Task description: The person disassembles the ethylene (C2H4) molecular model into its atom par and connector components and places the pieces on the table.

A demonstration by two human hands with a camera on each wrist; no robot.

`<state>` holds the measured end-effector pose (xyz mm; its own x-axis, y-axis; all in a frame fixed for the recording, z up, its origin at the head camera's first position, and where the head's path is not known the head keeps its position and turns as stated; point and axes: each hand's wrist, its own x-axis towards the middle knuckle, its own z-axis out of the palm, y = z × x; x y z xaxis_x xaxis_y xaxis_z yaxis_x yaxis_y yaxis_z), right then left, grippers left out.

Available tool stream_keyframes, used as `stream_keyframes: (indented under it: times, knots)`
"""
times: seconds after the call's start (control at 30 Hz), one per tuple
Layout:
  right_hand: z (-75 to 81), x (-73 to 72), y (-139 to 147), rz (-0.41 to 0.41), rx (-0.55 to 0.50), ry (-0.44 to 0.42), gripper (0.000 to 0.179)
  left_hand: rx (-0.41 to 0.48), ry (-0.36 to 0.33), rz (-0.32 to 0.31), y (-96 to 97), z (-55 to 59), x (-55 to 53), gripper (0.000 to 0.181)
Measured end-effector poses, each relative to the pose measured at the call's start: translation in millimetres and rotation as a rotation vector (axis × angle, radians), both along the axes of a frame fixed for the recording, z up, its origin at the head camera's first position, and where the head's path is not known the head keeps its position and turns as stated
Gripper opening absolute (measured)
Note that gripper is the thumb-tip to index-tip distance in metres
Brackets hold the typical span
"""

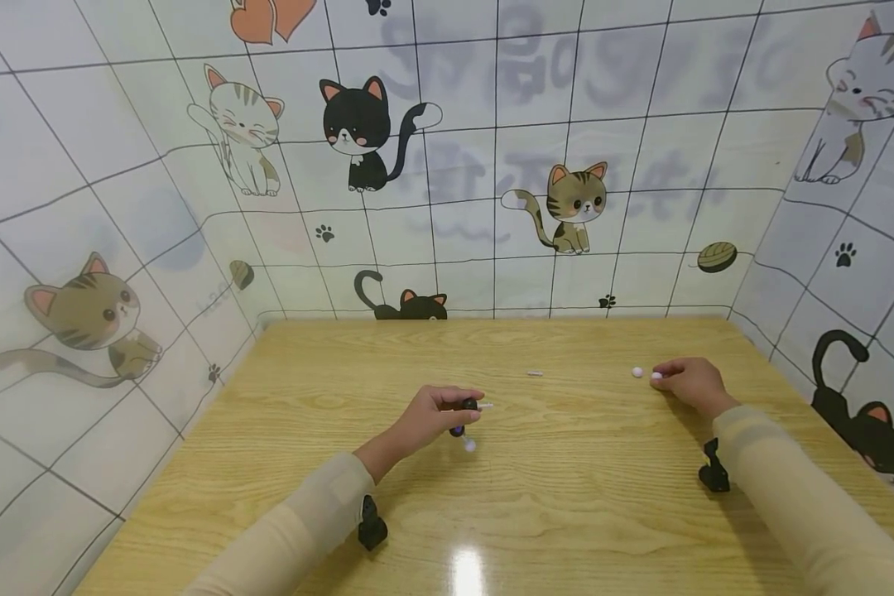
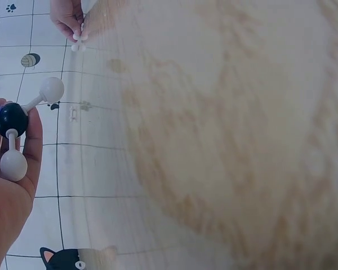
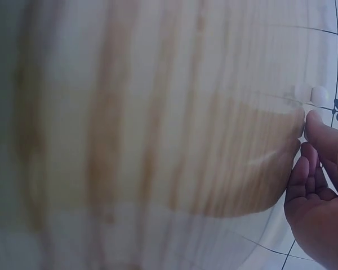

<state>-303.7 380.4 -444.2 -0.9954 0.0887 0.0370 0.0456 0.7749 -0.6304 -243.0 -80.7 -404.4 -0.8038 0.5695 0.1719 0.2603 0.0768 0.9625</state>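
My left hand (image 1: 434, 414) holds a ball-and-stick molecular model above the middle of the table. In the left wrist view its black ball (image 2: 12, 119) carries two white balls on white pegs, with a purple link behind, partly cut off by the frame edge. A bare white peg (image 1: 486, 406) points right from the model in the head view. At the far right, my right hand (image 1: 693, 385) pinches a small white ball (image 1: 657, 377) at its fingertips, low over the table. Another white ball (image 1: 636, 372) lies just left of it.
A loose white peg (image 1: 535, 373) lies toward the back of the glossy wooden table (image 1: 581, 497). A cat-printed cloth (image 1: 462, 165) with grid lines encloses the back and both sides. Black wrist cameras (image 1: 372, 526) hang under both sleeves.
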Motion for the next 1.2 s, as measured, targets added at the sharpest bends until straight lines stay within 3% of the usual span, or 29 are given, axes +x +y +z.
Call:
stream_keyframes:
  times: [0.2, 0.4, 0.87, 1.1, 1.2]
  knots:
    - [1.5, 2.6, -0.8, -0.007, -0.009, -0.025, 0.042, -0.008, -0.002, -0.002, 0.4, -19.2, -12.5, 0.033]
    - [3.2, 4.2, -1.9, -0.017, -0.007, -0.036, 0.043, -0.010, 0.006, -0.006, 0.6, -23.1, -12.4, 0.036]
    - [8.9, 9.3, -2.5, -0.026, -0.037, -0.004, 0.050, 0.001, 0.017, -0.022, 1.3, -22.5, -11.8, 0.035]
    - [12.6, 12.3, -6.5, -0.042, -0.115, 0.025, 0.051, -0.006, 0.016, -0.021, 1.7, 2.1, 4.2, 0.032]
    - [15.8, 15.6, -14.8, -0.029, -0.129, 0.033, 0.053, 0.000, 0.013, -0.013, 1.5, -7.5, -1.7, 0.031]
